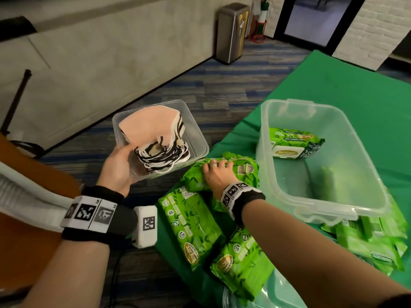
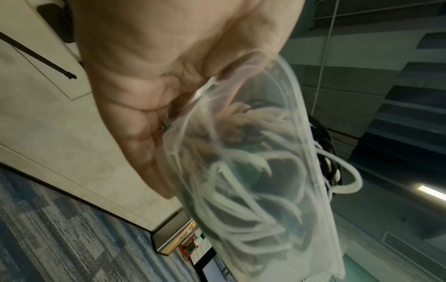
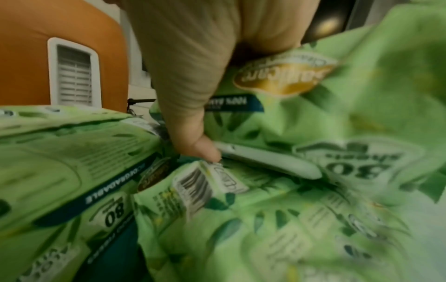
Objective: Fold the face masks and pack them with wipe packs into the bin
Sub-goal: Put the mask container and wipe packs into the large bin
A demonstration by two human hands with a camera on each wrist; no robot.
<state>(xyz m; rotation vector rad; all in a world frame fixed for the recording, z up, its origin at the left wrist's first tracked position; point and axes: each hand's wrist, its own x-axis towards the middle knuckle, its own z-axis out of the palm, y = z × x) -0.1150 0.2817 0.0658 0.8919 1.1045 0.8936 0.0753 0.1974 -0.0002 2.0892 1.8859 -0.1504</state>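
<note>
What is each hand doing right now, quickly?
Left hand: fingers grip the small clear container of face masks.
Right hand: fingers curl over a green wipe pack.

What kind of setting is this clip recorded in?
Probably an office or commercial lobby: striped carpet tiles, a steel waste bin against the wall, and a glass doorway. Packing happens on a green cloth.
</note>
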